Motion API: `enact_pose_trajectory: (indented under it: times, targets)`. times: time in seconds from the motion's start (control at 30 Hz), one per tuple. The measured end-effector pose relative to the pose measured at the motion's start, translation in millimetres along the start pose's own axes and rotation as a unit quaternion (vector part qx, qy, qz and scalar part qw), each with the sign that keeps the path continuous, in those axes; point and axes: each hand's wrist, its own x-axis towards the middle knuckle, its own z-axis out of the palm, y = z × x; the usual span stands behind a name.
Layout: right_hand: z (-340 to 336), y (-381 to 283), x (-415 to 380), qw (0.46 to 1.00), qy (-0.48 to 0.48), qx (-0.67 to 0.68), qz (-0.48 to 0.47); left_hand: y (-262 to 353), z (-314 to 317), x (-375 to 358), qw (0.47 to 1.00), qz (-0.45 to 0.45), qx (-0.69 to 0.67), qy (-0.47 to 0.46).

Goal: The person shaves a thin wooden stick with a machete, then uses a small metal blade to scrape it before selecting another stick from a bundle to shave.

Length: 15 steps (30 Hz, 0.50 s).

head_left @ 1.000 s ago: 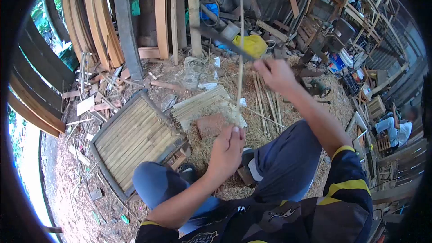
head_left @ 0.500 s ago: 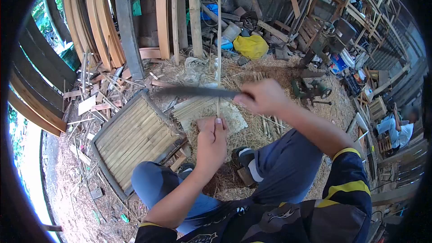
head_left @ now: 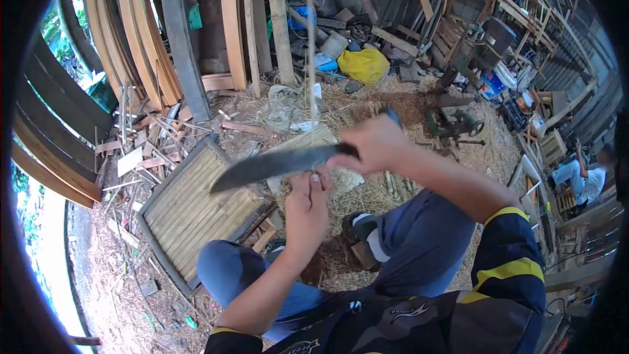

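My right hand (head_left: 377, 144) is wrapped round the handle of a large machete (head_left: 272, 165). The broad dark blade points left and crosses just above my left hand (head_left: 309, 203). My left hand pinches the near end of a long thin bamboo strip (head_left: 312, 72), which stretches away from me toward the far wall. The blade hides part of the strip near my fingers. Beyond the blade, a bundle of split strips (head_left: 314, 136) lies on the ground.
A framed bamboo slat panel (head_left: 203, 203) lies left of my knees. Curved planks (head_left: 232, 26) lean at the back left. A yellow sack (head_left: 363, 65) and a metal vise (head_left: 452, 121) are farther off. Another person (head_left: 586, 180) sits at the far right. Wood scraps litter the floor.
The machete has come lower and closer to my left hand, its broad side now showing and its tip angled down to the left. The view has shifted slightly.
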Motion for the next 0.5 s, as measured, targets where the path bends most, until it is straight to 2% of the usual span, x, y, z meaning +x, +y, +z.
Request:
enact_pose_trajectory:
  times: [0.03,0.13,0.27,0.33,0.4,0.47,0.5]
  targets:
    - [2.4,12.5,5.4,1.0,0.017,0.018,0.017,2.3,-1.6,0.0,0.999,0.025,0.028,0.013]
    - [2.7,19.1,12.9,0.998,-0.004,-0.026,0.048,2.0,-5.4,6.8,0.997,0.024,0.065,0.019]
    - [1.1,28.5,19.5,0.996,-0.009,-0.055,0.064,-6.1,0.7,11.8,0.998,-0.044,-0.047,0.004]
    - [-3.0,45.4,26.4,0.989,0.007,-0.027,0.143,-1.9,4.9,5.3,0.993,-0.056,-0.105,-0.003]
    - [-1.6,62.3,28.4,0.981,0.03,-0.022,0.191,-19.8,3.1,1.7,1.0,-0.005,-0.022,-0.016]
    - [11.5,88.2,24.2,0.976,0.052,-0.043,0.209,-15.3,7.6,-4.4,0.998,-0.033,-0.012,-0.045]
    - [13.5,101.9,25.7,0.957,0.021,-0.033,0.289,2.1,3.7,-12.8,0.993,-0.088,-0.033,-0.068]
